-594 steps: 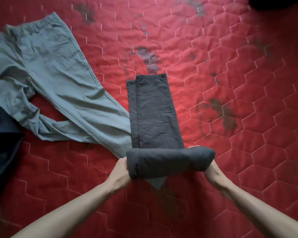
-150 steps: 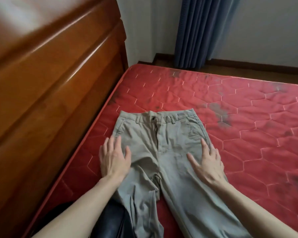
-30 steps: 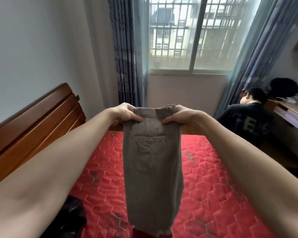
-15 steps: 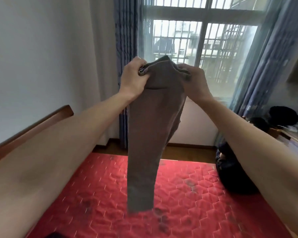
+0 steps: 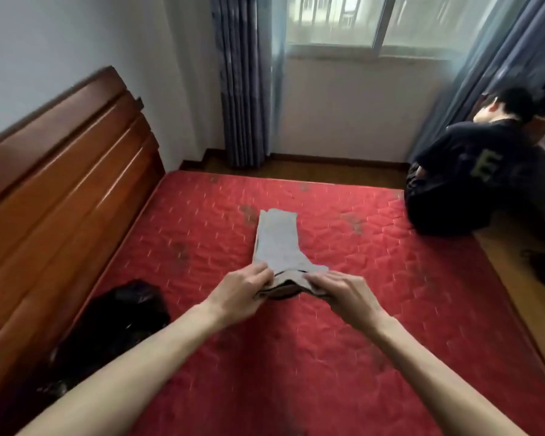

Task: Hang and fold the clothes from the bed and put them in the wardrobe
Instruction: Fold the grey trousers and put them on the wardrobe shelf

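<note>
We see the grey-beige cotton trousers (image 5: 277,240), folded lengthwise into a narrow strip, lying along the middle of the red quilted mattress (image 5: 375,309), legs pointing toward the window (image 5: 368,20). The left hand (image 5: 237,294) and right hand (image 5: 346,294) each pinch the near waistband end between thumb and fingers, lifting it slightly so the opening gapes. A black crumpled garment (image 5: 117,322) lies at the mattress's left edge, against the brown wooden headboard (image 5: 60,171). Blue-grey curtains (image 5: 243,80) flank the window. A second person in a dark shirt (image 5: 466,171) sits beyond the far right corner of the mattress.
</note>
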{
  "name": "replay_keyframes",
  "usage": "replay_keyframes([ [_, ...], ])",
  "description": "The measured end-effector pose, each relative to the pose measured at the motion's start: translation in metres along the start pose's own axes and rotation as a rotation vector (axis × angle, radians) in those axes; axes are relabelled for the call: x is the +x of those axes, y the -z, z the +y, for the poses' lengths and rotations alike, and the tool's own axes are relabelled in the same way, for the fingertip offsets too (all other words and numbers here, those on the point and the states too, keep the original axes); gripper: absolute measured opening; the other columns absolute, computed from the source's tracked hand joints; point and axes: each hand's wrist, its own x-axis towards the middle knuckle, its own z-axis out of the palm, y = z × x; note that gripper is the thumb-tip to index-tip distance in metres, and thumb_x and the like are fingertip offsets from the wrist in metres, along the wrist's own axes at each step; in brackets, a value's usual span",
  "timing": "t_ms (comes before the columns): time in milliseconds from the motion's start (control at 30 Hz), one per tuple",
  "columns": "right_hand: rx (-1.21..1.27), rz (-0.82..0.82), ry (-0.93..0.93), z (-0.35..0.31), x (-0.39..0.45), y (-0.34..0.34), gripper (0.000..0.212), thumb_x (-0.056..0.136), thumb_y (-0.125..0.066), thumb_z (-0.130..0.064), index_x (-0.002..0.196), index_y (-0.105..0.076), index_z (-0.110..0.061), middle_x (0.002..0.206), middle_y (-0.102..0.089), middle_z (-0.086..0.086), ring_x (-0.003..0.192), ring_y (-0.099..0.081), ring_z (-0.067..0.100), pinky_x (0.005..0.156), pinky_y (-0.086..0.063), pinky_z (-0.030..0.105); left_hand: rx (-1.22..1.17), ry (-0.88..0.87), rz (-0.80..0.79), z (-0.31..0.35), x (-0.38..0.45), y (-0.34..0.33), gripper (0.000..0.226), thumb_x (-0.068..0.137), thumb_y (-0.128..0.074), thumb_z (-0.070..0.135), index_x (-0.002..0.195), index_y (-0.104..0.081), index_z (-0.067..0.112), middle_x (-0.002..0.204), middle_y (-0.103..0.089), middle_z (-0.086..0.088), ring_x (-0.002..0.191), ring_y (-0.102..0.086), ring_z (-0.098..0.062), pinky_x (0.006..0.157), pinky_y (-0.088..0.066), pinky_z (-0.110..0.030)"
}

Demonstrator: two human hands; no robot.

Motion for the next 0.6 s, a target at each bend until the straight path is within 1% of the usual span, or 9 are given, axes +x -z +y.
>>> replay_keyframes([
  [100,0.064,-0.212,-0.029,-0.012,-0.073,-0.073,0.024,0.091,-0.057,-0.022,0.113,-0.067,-0.025,0.11,-0.075,-0.009,0.098,-0.073,0.012,0.069,-0.057,0.03,0.002,0.122,-0.23,-0.002,-0.074,-0.087,0.021,0.081,-0.06,0.02,0.097,-0.046,0.024,0.096,-0.055,0.003,0.088,-0.063,-0.025,0.068,-0.055,-0.038],
  [167,0.096,-0.308,-0.04,-0.021,-0.115,-0.112,0.023,0.089,-0.059,-0.022,0.11,-0.066,-0.027,0.11,-0.075,-0.012,0.097,-0.071,0.006,0.069,-0.055,0.025,-0.008,0.167,-0.315,0.0,-0.117,-0.135,0.038,0.07,-0.073,0.017,0.096,-0.047,0.025,0.093,-0.057,0.005,0.084,-0.065,-0.021,0.064,-0.052,-0.032],
  [233,0.095,-0.385,-0.067,-0.026,-0.151,-0.144,0.025,0.087,-0.061,-0.025,0.111,-0.066,-0.03,0.111,-0.075,-0.013,0.097,-0.07,0.003,0.069,-0.056,0.023,0.01,0.212,-0.407,0.005,-0.152,-0.174,0.045,0.064,-0.078,0.017,0.097,-0.049,0.026,0.094,-0.058,0.007,0.082,-0.065,-0.017,0.063,-0.051,-0.029],
  [333,0.101,-0.539,-0.141,-0.032,-0.195,-0.182,0.023,0.092,-0.055,-0.026,0.113,-0.063,-0.03,0.116,-0.074,-0.012,0.105,-0.07,0.007,0.077,-0.058,0.03,-0.021,0.28,-0.564,0.007,-0.188,-0.211,0.029,0.078,-0.064,0.018,0.104,-0.051,0.023,0.108,-0.059,0.001,0.095,-0.064,-0.025,0.074,-0.053,-0.038],
  [433,0.108,-0.671,-0.167,-0.041,-0.224,-0.202,0.029,0.093,-0.041,-0.027,0.115,-0.06,-0.027,0.117,-0.071,-0.009,0.11,-0.067,0.013,0.082,-0.056,0.036,-0.037,0.291,-0.677,0.011,-0.204,-0.232,0.022,0.088,-0.054,0.021,0.11,-0.051,0.017,0.116,-0.058,-0.005,0.107,-0.06,-0.033,0.082,-0.048,-0.045],
  [500,0.119,-0.71,-0.173,-0.043,-0.237,-0.212,0.039,0.091,-0.03,-0.032,0.116,-0.059,-0.026,0.115,-0.071,-0.007,0.108,-0.067,0.017,0.08,-0.053,0.037,-0.049,0.307,-0.759,0.016,-0.207,-0.242,0.026,0.09,-0.056,0.033,0.11,-0.05,0.018,0.117,-0.059,-0.005,0.108,-0.06,-0.033,0.081,-0.045,-0.042],
  [533,0.115,-0.728,-0.172,-0.043,-0.243,-0.215,0.041,0.092,-0.029,-0.038,0.117,-0.059,-0.026,0.114,-0.071,-0.005,0.105,-0.067,0.02,0.078,-0.052,0.037,-0.053,0.308,-0.806,0.017,-0.209,-0.248,0.034,0.088,-0.059,0.043,0.11,-0.05,0.02,0.116,-0.06,-0.004,0.108,-0.061,-0.032,0.081,-0.045,-0.04],
  [567,0.109,-0.765,-0.17,-0.042,-0.249,-0.218,0.042,0.094,-0.033,-0.049,0.12,-0.058,-0.028,0.114,-0.071,-0.005,0.104,-0.068,0.022,0.076,-0.051,0.038,-0.054,0.305,-0.851,0.018,-0.21,-0.254,0.044,0.084,-0.061,0.055,0.111,-0.051,0.021,0.115,-0.062,-0.003,0.106,-0.062,-0.03,0.081,-0.045,-0.038],
  [600,0.109,-0.815,-0.163,-0.04,-0.255,-0.221,0.049,0.094,-0.037,-0.063,0.125,-0.056,-0.03,0.117,-0.071,-0.004,0.106,-0.067,0.024,0.077,-0.052,0.039,-0.048,0.292,-0.879,0.018,-0.211,-0.26,0.054,0.081,-0.058,0.065,0.113,-0.052,0.022,0.114,-0.064,-0.001,0.105,-0.062,-0.028,0.081,-0.046,-0.037],
])
